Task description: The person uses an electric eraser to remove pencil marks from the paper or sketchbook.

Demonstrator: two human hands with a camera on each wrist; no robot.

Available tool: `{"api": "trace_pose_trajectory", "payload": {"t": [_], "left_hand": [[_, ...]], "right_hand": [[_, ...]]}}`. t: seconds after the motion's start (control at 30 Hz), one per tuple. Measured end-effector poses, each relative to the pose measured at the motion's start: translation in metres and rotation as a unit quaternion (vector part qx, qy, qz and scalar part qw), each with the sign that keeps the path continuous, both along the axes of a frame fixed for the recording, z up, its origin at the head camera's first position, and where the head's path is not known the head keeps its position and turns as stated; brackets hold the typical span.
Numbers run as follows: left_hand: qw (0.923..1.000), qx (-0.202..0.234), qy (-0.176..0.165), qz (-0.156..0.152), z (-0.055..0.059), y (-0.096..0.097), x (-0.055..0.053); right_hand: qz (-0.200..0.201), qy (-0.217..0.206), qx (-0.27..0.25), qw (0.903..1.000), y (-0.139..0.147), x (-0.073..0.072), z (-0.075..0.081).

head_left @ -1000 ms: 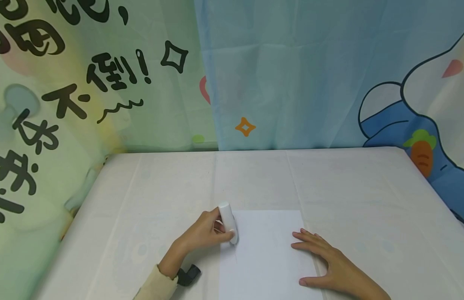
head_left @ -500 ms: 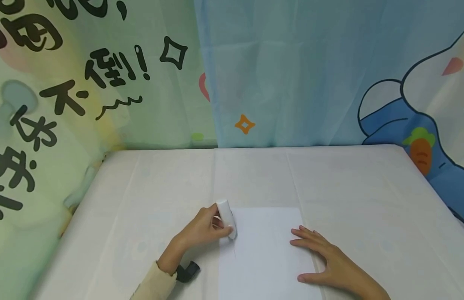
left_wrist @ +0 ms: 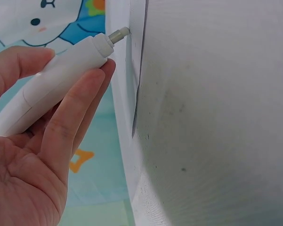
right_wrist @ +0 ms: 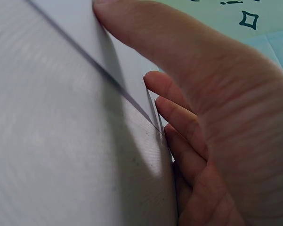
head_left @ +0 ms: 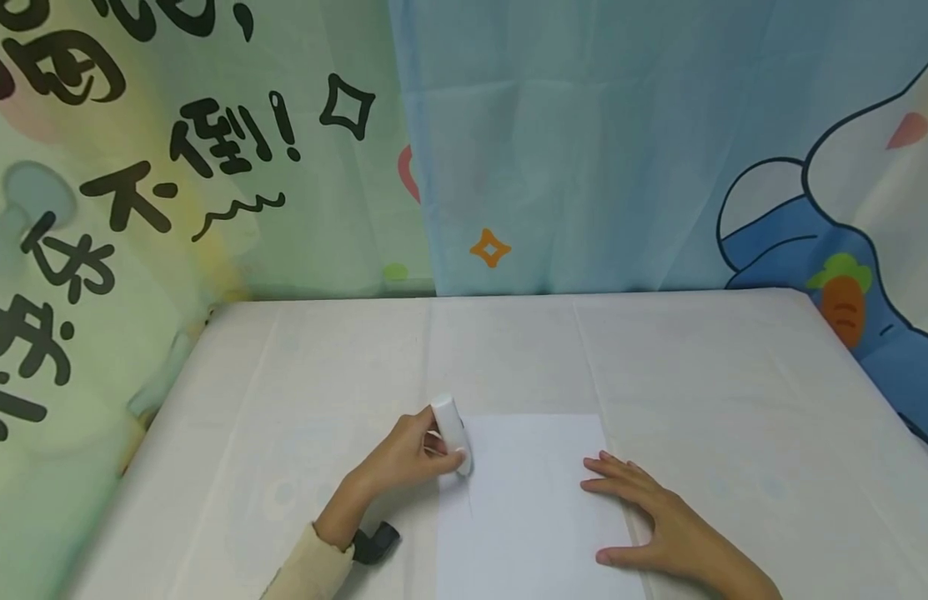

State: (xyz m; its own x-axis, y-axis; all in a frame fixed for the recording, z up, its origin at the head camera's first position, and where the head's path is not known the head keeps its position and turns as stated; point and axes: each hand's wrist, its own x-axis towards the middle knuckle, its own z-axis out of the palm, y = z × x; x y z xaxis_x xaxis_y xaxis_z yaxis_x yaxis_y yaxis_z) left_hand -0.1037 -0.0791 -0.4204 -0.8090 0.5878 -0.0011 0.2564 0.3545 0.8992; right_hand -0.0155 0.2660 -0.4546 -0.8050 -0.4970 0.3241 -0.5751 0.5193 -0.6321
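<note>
A thick white electric eraser (head_left: pixel 450 425) leans over the left edge of a white sheet of paper (head_left: pixel 534 508). My left hand (head_left: pixel 407 454) pinches it between thumb and fingers. In the left wrist view, the eraser body (left_wrist: pixel 61 75) ends in a metal holder with a small pale tip (left_wrist: pixel 125 31), right at the paper. A faint thin line runs on the sheet just below the tip. My right hand (head_left: pixel 654 521) rests at the sheet's right edge, fingers spread, thumb apart. The right wrist view shows its thumb (right_wrist: pixel 146 33) on the paper (right_wrist: pixel 127 70).
A white cloth covers the table (head_left: pixel 321 358). A black strap (head_left: pixel 377 543) with a device sits on the left wrist by the sleeve (head_left: pixel 313 567). Printed curtains (head_left: pixel 621 150) hang behind and at the left.
The head view has tilted slightly, so the table sits a little higher in it. The eraser has shifted very slightly toward the sheet's far edge; the right hand stays in place.
</note>
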Motion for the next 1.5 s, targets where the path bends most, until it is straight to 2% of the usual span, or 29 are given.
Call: {"api": "trace_pose_trajectory", "payload": {"t": [0.27,0.5,1.07,1.5], "left_hand": [[0.9999,-0.003,0.004,-0.016,-0.0019,-0.0009,-0.0005],[0.9997,-0.005,0.001,-0.025,-0.0027,-0.0008,-0.0006],[0.9994,-0.010,0.000,-0.032,-0.0016,0.0002,0.0001],[0.9992,-0.013,-0.004,-0.039,0.0002,0.0013,0.0014]], "right_hand": [[0.012,0.009,-0.005,0.9999,0.0007,-0.0011,-0.0020],[0.007,0.011,-0.002,0.9999,0.0011,-0.0010,-0.0017],[0.014,0.024,-0.007,0.9996,0.0007,-0.0023,-0.0025],[0.016,0.016,-0.010,0.9997,0.0012,-0.0020,-0.0021]]}}
